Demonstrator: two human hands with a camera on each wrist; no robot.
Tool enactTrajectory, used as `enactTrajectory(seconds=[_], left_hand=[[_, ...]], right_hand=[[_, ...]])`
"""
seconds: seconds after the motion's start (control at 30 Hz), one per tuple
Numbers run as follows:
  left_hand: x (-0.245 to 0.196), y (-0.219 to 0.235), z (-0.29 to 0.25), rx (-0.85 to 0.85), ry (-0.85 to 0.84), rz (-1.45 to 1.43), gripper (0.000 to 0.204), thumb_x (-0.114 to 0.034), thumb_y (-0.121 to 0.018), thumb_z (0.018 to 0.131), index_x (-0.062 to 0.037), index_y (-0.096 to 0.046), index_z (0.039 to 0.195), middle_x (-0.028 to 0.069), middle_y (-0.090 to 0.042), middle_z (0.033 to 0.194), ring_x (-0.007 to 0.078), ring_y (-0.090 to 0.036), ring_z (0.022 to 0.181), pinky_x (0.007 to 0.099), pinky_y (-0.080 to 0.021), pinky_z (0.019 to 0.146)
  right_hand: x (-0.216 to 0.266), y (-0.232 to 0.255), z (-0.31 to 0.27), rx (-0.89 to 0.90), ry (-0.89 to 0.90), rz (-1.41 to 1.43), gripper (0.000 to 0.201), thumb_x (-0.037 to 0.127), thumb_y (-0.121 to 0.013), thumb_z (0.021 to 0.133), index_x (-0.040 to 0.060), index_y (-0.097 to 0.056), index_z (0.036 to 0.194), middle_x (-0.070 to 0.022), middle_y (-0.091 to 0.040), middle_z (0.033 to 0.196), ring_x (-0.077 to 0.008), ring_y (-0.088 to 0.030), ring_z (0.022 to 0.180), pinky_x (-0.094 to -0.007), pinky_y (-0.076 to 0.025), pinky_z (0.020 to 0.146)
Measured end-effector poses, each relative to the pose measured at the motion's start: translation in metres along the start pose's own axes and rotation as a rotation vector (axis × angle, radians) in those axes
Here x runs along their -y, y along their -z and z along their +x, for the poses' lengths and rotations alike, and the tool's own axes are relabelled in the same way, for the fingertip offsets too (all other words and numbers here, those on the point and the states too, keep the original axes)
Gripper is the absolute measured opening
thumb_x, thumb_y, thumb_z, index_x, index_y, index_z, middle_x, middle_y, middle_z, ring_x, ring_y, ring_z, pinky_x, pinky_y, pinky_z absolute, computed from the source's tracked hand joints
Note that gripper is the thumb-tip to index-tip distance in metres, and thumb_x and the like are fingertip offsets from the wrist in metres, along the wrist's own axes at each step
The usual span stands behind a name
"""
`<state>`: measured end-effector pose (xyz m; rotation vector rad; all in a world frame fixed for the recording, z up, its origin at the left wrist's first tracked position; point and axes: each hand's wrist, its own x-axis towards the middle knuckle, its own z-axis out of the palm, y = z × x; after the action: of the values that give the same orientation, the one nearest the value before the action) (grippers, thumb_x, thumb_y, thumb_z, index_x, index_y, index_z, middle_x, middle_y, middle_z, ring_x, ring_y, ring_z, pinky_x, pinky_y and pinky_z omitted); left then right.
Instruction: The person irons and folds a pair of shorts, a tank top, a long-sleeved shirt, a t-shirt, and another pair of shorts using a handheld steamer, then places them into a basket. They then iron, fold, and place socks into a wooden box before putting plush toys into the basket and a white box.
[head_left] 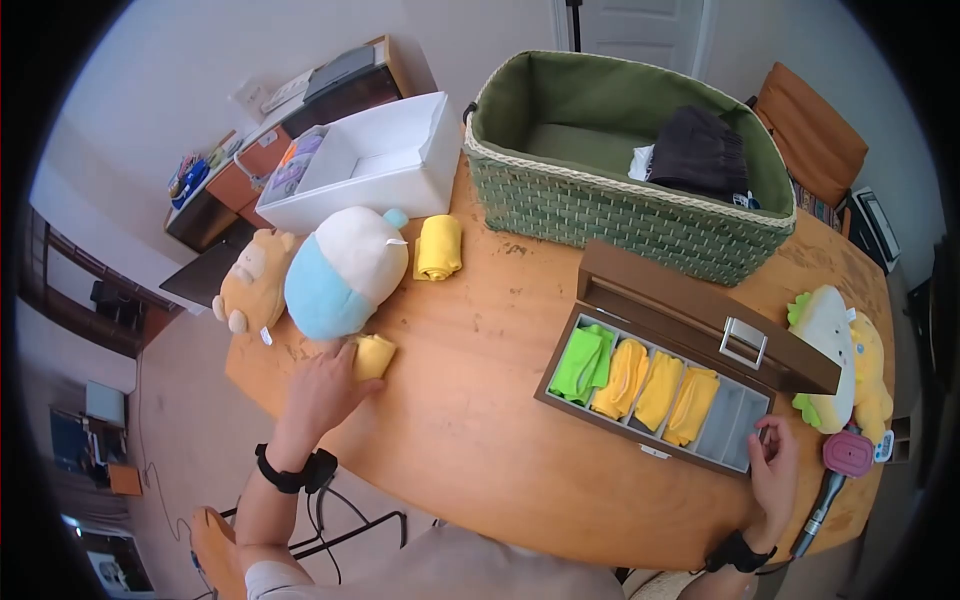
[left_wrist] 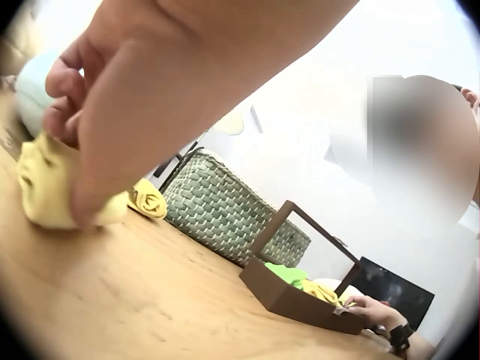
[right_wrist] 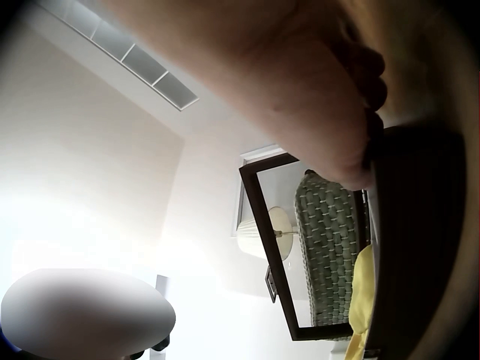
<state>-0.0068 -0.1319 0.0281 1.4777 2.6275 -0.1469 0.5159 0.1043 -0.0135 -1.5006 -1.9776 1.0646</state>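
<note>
My left hand (head_left: 325,388) grips a small rolled yellow cloth (head_left: 375,357) on the table, just in front of a blue-and-white plush toy (head_left: 345,270); the left wrist view shows thumb and fingers around the cloth roll (left_wrist: 49,187). Another rolled yellow cloth (head_left: 439,248) sits behind the plush. At the right, a brown divided box (head_left: 600,418) stands with its windowed lid (head_left: 690,310) raised. One folded green cloth (head_left: 582,362) and three yellow cloths (head_left: 658,390) fill its left compartments; the right end shows bare grey dividers. My right hand (head_left: 775,470) holds the box's right end wall.
At the back stands a green woven basket (head_left: 620,210) holding dark clothing (head_left: 700,150). A white bin (head_left: 400,185) is at the back left, beside a tan plush (head_left: 254,285). More plush toys (head_left: 835,350), a pink-lidded container (head_left: 848,454) and a grey-handled tool (head_left: 820,512) lie right of the box.
</note>
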Motion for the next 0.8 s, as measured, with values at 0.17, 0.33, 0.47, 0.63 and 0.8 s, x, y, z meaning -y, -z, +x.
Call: enactTrajectory(seconds=[0.17, 0.33, 0.47, 0.63, 0.8], left_hand=[[-0.030, -0.005, 0.015, -0.029, -0.168, -0.069, 0.055, -0.029, -0.080, 0.076, -0.0018, -0.062, 0.120, 0.0178, -0.064, 0.121, 0.0366, -0.065, 0.105, 0.0450, -0.054, 0.089], [-0.063, 0.023, 0.029, -0.015, -0.122, -0.072, 0.042, -0.022, -0.076, 0.074, -0.0048, -0.064, 0.111, 0.0153, -0.070, 0.097, 0.0383, -0.066, 0.098, 0.0451, -0.055, 0.087], [-0.102, 0.045, 0.025, 0.177, -0.490, -0.386, 0.045, -0.021, -0.079, 0.074, -0.0058, -0.060, 0.112, 0.0166, -0.070, 0.101, 0.0418, -0.067, 0.090, 0.0464, -0.056, 0.080], [-0.202, 0.059, 0.013, 0.238, -0.850, -0.291, 0.062, -0.016, -0.082, 0.076, -0.0057, -0.044, 0.125, 0.0204, -0.068, 0.102, 0.0405, -0.067, 0.097, 0.0466, -0.055, 0.080], [-0.280, 0.053, 0.026, 0.179, -1.095, -0.239, 0.057, -0.011, -0.085, 0.073, -0.0022, -0.043, 0.112, 0.0214, -0.064, 0.097, 0.0396, -0.066, 0.095, 0.0461, -0.052, 0.080]], right_hand=[[0.000, 0.002, 0.000, -0.011, 0.034, -0.002, 0.014, -0.001, -0.062, 0.095, 0.0038, -0.057, 0.107, 0.0066, -0.033, 0.075, -0.0037, -0.034, 0.068, -0.0216, -0.028, 0.059], [0.003, 0.005, -0.003, -0.065, 0.033, 0.088, 0.010, 0.002, -0.063, 0.096, 0.0033, -0.059, 0.105, 0.0069, -0.034, 0.075, -0.0036, -0.035, 0.068, -0.0204, -0.029, 0.060], [-0.004, 0.003, -0.006, -0.255, 0.200, 0.247, 0.009, 0.001, -0.067, 0.093, 0.0038, -0.064, 0.101, 0.0042, -0.051, 0.072, -0.0032, -0.047, 0.065, -0.0202, -0.036, 0.059], [0.066, -0.014, -0.022, -0.228, 0.648, -0.069, 0.028, 0.004, -0.076, 0.083, 0.0061, -0.068, 0.110, -0.0039, -0.061, 0.085, -0.0160, -0.061, 0.075, -0.0270, -0.049, 0.064], [0.112, -0.039, -0.032, -0.180, 0.657, -0.330, 0.042, 0.027, -0.075, 0.087, 0.0055, -0.064, 0.121, -0.0052, -0.064, 0.099, -0.0234, -0.063, 0.093, -0.0373, -0.052, 0.073]])
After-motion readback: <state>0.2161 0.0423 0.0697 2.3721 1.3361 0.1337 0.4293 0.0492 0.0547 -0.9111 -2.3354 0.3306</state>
